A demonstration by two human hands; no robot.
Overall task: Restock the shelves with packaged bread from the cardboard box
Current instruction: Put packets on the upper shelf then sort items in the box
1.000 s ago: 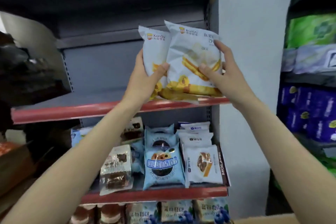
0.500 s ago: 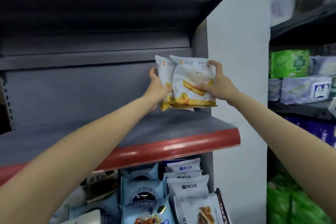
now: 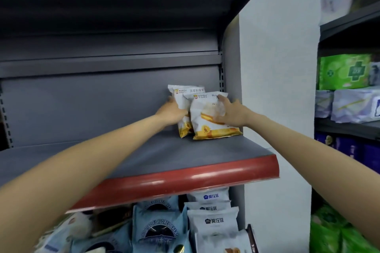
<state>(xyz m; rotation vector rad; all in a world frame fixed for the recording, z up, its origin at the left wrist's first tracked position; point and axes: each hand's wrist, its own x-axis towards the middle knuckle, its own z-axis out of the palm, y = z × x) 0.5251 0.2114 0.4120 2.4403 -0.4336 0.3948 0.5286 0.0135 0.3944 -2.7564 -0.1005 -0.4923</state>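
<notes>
so far two bread packs (image 3: 207, 115) are standing at the shelf's (image 3: 185, 178) back right corner; left hand (image 3: 172, 112) is gripping the rear pack, right hand (image 3: 230, 114) is resting open-fingered on the front one. most of the shelf is waiting for stock.

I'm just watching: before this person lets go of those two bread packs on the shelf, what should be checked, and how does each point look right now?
1. Front pack bottom edge on the shelf: ok.
2. Rear pack standing on the shelf: ok, though leaning.
3. Packs set back from the red front lip: ok.
4. Left hand steadying the rear pack: ok.
5. Right hand on the front pack: ok, fingers spread over it.
6. Packs will stay upright unsupported: cannot tell.
</notes>
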